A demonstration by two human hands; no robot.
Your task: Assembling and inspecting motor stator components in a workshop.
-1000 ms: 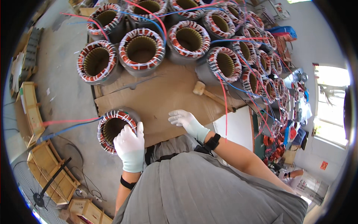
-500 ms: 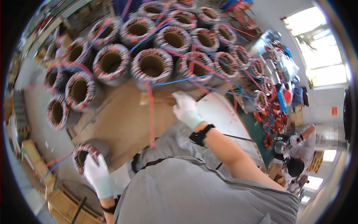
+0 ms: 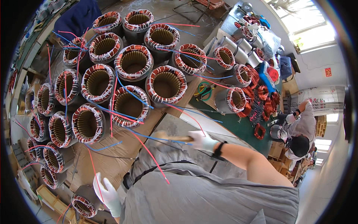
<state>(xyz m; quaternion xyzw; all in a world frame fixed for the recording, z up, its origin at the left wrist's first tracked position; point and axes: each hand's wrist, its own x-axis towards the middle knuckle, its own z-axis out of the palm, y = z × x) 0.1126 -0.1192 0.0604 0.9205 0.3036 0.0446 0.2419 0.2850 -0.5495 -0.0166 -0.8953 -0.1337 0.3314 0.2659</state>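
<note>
Right hand (image 3: 202,141) has its fingers wrapped round the handle of a wooden mallet (image 3: 175,138); head points left, slightly blurred. Mallet sits between the person's waist and the nearest wound stator (image 3: 130,104) of the big cluster, blue lead running close along the handle. Can't tell if the head touches anything. Left hand (image 3: 107,194) is open and holds nothing, fingers apart, thumb out, beside a lone stator (image 3: 85,195) at the lower left; contact unclear. Pink lead passes across that hand. Cluster stators stand packed on brown cardboard (image 3: 112,168), bores up, red windings laced white, pink and blue leads trailing over them. On the right, green tabletop (image 3: 243,130) carries red coils (image 3: 264,93) and a few more stators (image 3: 225,101). Co-worker (image 3: 304,127) is bent over beyond it.
</note>
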